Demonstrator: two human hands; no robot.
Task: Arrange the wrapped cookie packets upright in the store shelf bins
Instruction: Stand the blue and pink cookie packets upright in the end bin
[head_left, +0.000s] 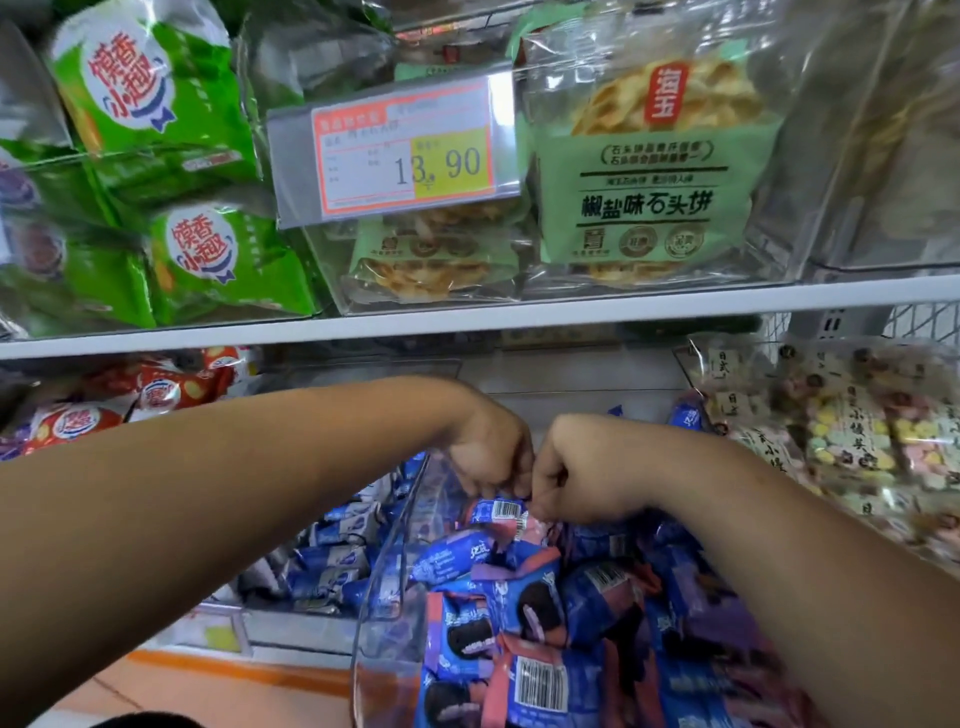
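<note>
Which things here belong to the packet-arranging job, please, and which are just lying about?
Job: left hand, right hand, the blue packet they pinch, cookie packets piled below, clear bin.
Lying about: green snack bags, price tag, stone-cake packs, red packets, pastel sweets.

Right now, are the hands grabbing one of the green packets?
No, the left hand and right hand pinch a blue packet in the lower clear bin; the green packets sit above.
</note>
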